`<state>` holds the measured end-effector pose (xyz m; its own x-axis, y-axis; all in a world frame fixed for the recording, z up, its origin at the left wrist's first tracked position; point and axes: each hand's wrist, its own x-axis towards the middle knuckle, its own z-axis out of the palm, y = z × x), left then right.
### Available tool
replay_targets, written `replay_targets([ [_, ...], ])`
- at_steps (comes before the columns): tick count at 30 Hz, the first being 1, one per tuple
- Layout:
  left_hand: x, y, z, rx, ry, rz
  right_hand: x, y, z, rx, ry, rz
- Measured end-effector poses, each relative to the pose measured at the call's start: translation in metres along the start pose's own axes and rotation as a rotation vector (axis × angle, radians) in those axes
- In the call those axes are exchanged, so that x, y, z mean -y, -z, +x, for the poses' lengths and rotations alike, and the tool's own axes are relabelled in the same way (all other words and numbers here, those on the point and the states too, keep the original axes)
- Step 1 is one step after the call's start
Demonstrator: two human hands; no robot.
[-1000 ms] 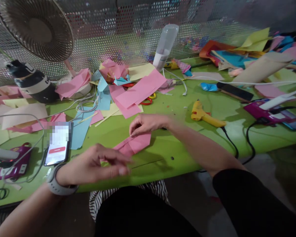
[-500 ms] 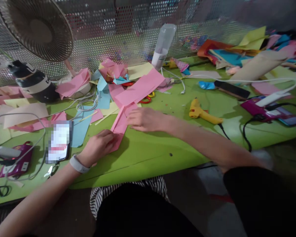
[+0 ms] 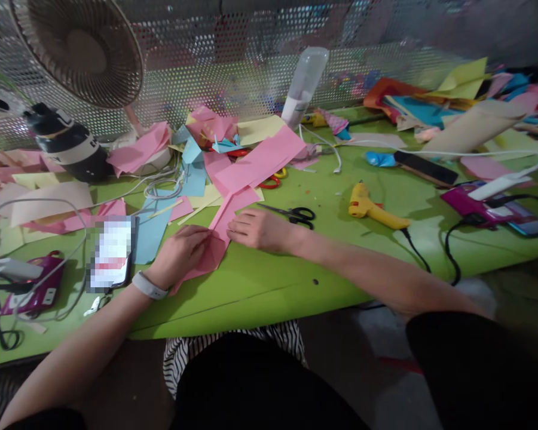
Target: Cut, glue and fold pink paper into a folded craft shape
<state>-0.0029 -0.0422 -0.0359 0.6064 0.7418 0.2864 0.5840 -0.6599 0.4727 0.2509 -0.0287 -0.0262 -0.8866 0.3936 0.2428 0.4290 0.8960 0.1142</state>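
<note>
A folded strip of pink paper (image 3: 214, 253) lies on the green table between my hands. My left hand (image 3: 179, 254) has its fingers closed on the strip's left edge, and a pink corner shows below the palm. My right hand (image 3: 257, 230) presses its bunched fingertips on the strip's right edge; the thumb is hidden. Just behind that hand lie black-handled scissors (image 3: 299, 215), their blades pointing left. More pink sheets (image 3: 260, 158) overlap the strip's far end, with red and yellow scissor handles (image 3: 273, 179) partly beneath them.
To the right lie a yellow glue gun (image 3: 374, 209), a dark bar (image 3: 424, 168) and a purple power strip (image 3: 475, 203) with cables. A phone (image 3: 112, 254) is left of my wrist. Farther back stand a clear bottle (image 3: 305, 83), a black flask (image 3: 69, 143) and a fan (image 3: 87, 54).
My right hand has slid down along the strip toward me, uncovering the black scissors. The paper's near end now spreads out lower, under my left hand. The view has shifted slightly.
</note>
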Motion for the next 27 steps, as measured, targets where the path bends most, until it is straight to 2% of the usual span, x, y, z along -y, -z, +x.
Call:
replay_targets([
  [6, -0.003, 0.003, 0.003, -0.032, 0.022, -0.071, 0.002, -0.009, -0.004, -0.07, -0.033, 0.032],
  [12, -0.002, -0.001, 0.001, -0.017, 0.041, -0.128, -0.001, -0.018, -0.004, -0.08, -0.039, 0.014],
  [22, -0.022, -0.002, -0.002, 0.145, -0.134, 0.072, -0.006, -0.022, -0.024, -0.117, -0.089, 0.131],
  [27, -0.026, -0.011, -0.007, 0.216, -0.079, 0.017, -0.005, -0.024, -0.029, -0.179, -0.163, 0.263],
])
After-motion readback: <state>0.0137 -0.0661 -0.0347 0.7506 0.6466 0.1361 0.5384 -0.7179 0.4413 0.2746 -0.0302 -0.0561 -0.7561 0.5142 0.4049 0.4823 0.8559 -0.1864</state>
